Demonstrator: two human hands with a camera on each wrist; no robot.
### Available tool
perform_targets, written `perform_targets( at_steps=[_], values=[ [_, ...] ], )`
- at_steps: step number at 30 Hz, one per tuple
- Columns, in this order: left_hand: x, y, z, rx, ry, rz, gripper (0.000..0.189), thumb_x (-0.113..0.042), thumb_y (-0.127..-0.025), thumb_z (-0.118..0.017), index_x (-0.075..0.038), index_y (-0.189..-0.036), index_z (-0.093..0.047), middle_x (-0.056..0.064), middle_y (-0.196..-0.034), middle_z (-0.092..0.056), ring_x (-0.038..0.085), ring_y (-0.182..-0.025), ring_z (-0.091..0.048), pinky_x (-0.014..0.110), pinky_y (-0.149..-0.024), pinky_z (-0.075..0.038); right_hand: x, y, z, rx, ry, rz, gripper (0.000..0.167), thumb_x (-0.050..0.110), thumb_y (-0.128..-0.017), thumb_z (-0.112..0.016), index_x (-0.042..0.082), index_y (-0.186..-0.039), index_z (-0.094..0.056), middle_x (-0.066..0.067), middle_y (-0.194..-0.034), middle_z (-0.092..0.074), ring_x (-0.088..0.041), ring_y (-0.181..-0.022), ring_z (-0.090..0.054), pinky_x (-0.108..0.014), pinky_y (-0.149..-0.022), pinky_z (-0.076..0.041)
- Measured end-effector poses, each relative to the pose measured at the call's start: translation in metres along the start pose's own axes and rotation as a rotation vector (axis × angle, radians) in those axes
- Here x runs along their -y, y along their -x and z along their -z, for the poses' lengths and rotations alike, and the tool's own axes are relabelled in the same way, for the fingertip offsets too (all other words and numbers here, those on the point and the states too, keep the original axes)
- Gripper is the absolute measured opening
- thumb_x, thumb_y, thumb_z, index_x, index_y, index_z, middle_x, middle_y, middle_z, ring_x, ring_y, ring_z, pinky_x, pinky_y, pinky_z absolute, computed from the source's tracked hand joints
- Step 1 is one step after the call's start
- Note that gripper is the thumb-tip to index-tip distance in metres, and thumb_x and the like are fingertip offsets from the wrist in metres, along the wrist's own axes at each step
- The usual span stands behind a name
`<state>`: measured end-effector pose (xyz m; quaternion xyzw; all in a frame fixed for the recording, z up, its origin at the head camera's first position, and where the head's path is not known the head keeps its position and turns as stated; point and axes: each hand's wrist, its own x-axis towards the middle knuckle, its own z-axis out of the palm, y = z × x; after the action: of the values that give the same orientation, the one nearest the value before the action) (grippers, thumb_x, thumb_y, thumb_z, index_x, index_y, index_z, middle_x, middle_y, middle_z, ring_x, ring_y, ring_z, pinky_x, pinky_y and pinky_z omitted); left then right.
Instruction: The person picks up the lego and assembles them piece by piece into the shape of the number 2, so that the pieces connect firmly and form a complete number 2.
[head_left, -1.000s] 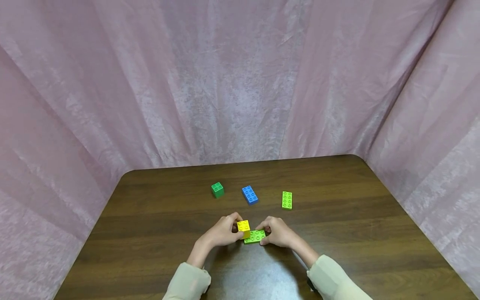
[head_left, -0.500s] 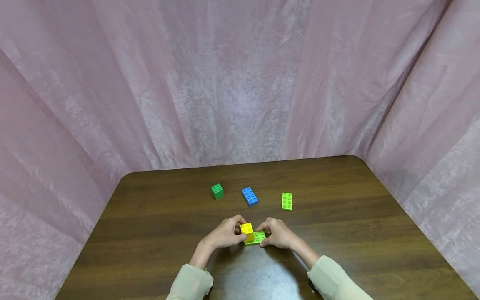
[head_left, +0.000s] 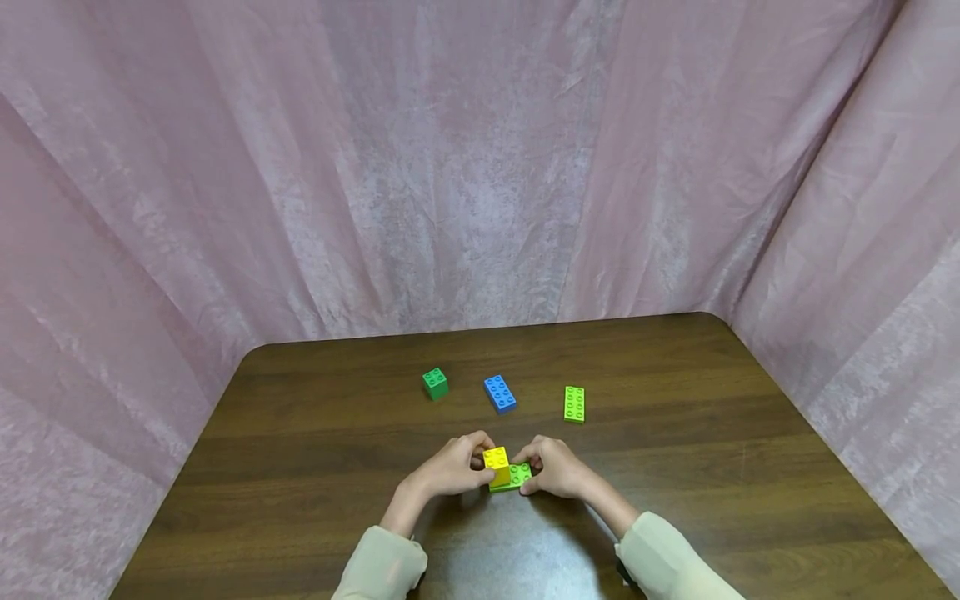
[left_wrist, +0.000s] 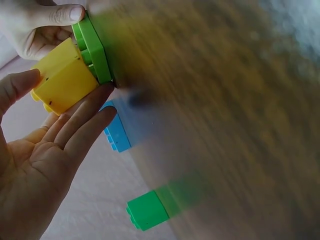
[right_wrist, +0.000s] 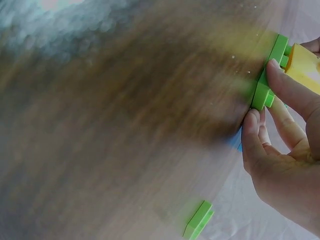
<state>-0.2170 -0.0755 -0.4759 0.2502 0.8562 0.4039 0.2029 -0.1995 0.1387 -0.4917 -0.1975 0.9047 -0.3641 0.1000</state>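
Note:
My left hand pinches a yellow building brick between thumb and fingers. The brick stands over the left part of a flat light-green brick, which lies on the table. Green studs show beside and under the yellow brick in the left wrist view, so it does not appear flush. My right hand grips the right end of the flat green brick with thumb and fingers. Part of the green brick is hidden behind the yellow one in the head view.
Farther back on the brown wooden table lie a dark-green brick, a blue brick and another flat light-green brick. Pink curtains surround the table's back and sides.
My left hand has moved the yellow brick a little to the right, farther over the flat green brick. The right hand keeps its hold in nearly the same place.

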Motion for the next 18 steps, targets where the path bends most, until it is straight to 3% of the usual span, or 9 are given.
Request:
perform_targets(
  at_steps=[11,18],
  values=[
    [-0.0021,-0.0009,-0.0019,0.01,-0.029,-0.008,0.027,-0.012,-0.085,-0.066,-0.001,-0.108,-0.058,0.014,-0.102,-0.068,0.018,-0.09,-0.062,0.035,-0.081,-0.056,0.0004,0.0001,-0.0009,0.009,-0.016,-0.033,0.036,0.003,-0.069,-0.085,-0.002,-0.103,-0.073,-0.007,-0.087,-0.062,-0.017,-0.081,-0.055,-0.021,-0.067,-0.046],
    [-0.001,-0.001,-0.0025,0.013,-0.026,-0.01,0.025,-0.019,-0.092,-0.066,-0.002,-0.109,-0.059,0.011,-0.099,-0.069,0.017,-0.09,-0.063,0.036,-0.08,-0.055,-0.0002,-0.0012,-0.0017,0.009,-0.006,-0.034,0.036,0.003,-0.069,-0.085,-0.002,-0.102,-0.073,-0.007,-0.087,-0.062,-0.016,-0.08,-0.054,-0.022,-0.066,-0.045]
  ],
)
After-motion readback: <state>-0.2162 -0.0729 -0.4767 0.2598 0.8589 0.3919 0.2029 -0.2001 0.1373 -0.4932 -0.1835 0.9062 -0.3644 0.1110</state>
